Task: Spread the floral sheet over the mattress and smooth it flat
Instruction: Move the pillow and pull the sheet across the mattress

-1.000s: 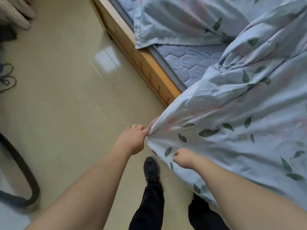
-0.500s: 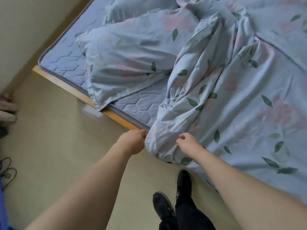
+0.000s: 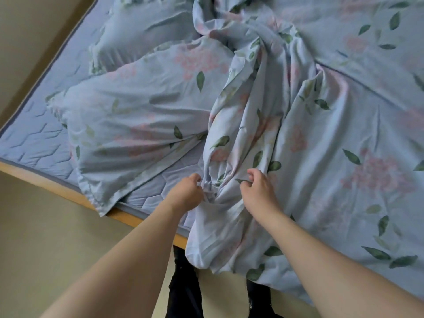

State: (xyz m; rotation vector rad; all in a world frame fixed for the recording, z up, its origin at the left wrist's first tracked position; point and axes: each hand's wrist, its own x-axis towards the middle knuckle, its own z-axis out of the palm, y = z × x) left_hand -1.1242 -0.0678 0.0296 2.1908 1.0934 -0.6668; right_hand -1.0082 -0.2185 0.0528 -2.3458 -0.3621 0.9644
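Nearest, the left hand [image 3: 187, 191] and right hand [image 3: 258, 191] were curled into one bunched ridge of the floral sheet [image 3: 241, 138], each gripping a fold, presumably so the gathered cloth could be drawn apart. Beyond, the sheet lay crumpled across the mattress [image 3: 39, 136], whose left portion was left bare above the wooden frame [image 3: 46, 182].

Wooden bed frame [image 3: 57, 188], beige floor [image 3: 46, 249], dark trousers [image 3: 183, 294]

Floral sheet [image 3: 332, 125] cut off top and right
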